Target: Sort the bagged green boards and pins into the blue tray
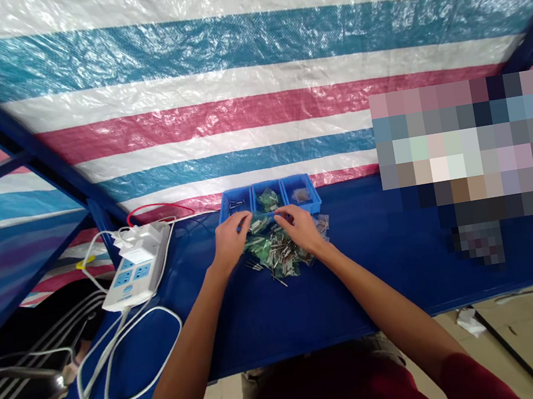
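My left hand [233,240] is closed, with thumb and fingers pinching the edge of a small clear-green plastic bag [259,223]. My right hand [302,226] faces it from the other side, its fingers curled in a pinch by the bag's far edge. What lies between those fingertips is too small to make out. Below both hands spreads a pile of thin metal pins or screws [282,251] mixed with green plastic bags [259,248]. Just behind the hands stands a blue three-compartment bin [317,199]. Metal pieces [237,204] lie in its left compartment, bagged pieces [268,199] in its middle one.
Small clear bags [301,195] fill part of the bin's right compartment. A white power strip [130,278] with plugged-in adapters and looped white cables [114,358] takes up the table's left side. Blue frame posts [104,232] and a striped plastic sheet [228,84] stand behind. The right background is pixelated.
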The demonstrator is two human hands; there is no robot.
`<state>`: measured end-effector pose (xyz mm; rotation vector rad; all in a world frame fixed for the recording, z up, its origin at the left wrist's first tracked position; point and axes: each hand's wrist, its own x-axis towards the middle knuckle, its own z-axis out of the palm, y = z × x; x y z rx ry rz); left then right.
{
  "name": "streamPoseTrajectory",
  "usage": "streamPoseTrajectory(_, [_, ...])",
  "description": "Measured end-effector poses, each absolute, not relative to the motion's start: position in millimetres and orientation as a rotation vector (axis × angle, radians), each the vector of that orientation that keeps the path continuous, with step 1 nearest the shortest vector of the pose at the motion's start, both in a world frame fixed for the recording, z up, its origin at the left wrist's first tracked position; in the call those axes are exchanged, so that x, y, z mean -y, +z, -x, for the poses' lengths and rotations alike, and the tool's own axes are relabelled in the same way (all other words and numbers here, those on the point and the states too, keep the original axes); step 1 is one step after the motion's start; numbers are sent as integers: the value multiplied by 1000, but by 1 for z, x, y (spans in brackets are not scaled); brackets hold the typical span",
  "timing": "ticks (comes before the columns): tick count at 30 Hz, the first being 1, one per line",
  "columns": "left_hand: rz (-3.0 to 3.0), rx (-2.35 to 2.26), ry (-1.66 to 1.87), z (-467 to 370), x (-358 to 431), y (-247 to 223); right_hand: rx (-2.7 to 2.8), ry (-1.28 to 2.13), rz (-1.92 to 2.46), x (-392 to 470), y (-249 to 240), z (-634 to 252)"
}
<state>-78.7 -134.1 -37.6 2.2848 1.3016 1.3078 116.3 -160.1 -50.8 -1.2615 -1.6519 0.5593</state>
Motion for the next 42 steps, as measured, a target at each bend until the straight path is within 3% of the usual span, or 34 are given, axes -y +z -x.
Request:
streamPoseTrajectory(4, [-1783, -1241, 1517, 62, 144, -36, 1662, 663, 1164, 161, -50, -114])
streamPoseTrajectory(10, [-1588, -1084, 1375, 53, 146, -37, 1669, 559, 1160, 158, -51, -115])
streamPoseTrajectory(15, [-1611, -1002, 1189, 53, 147, -36, 1693, 476, 1176, 160, -51, -115])
streamPoseTrajectory(21, [-1577, -1007, 1270, 54, 150, -33, 1577, 539, 1122, 167, -47, -116])
streamPoseTrajectory(29, [-1522, -938, 1237, 51, 152, -34, 1777, 330, 965, 162, -54, -117])
streamPoseTrajectory(37, [-1836, -1031, 1243, 53, 146, -37, 1617, 552, 1123, 162, -50, -115])
streamPoseTrajectory(42, [-1683, -1015, 1191, 54, 148, -36, 1522, 667, 1074, 168, -46, -115])
